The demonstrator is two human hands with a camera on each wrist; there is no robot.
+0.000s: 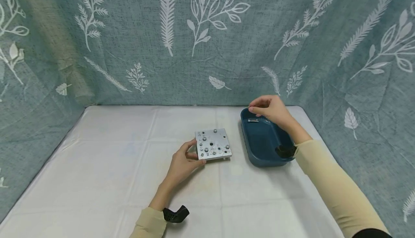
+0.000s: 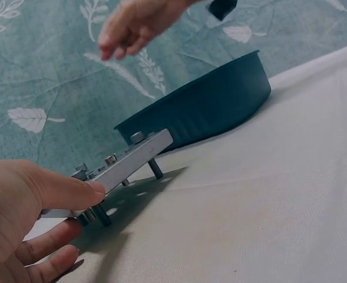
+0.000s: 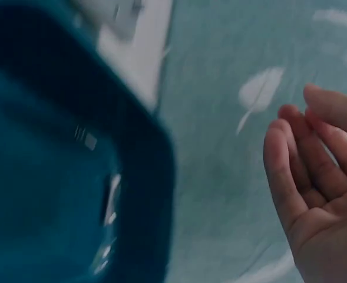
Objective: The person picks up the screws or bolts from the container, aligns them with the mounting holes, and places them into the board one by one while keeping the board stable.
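Note:
My left hand (image 1: 182, 163) grips the left edge of a square metal plate (image 1: 219, 136) dotted with screws and holes. In the left wrist view, the thumb lies along the side of the plate (image 2: 139, 160), and pins stick out below it. A blue plastic bin (image 1: 247, 142) stands to the right of the plate. Over the bin's far end hovers my right hand (image 1: 273, 112), its fingers loosely bent. No object shows between those fingers in the right wrist view. A small bunch of metal screws (image 1: 253, 120) lies at the far end inside the bin.
A white cloth (image 1: 107, 166) covers the table. Behind it and along both sides hangs a green curtain (image 1: 136, 43) with white leaf prints. Each wrist wears a black device, such as the left one (image 1: 176, 214).

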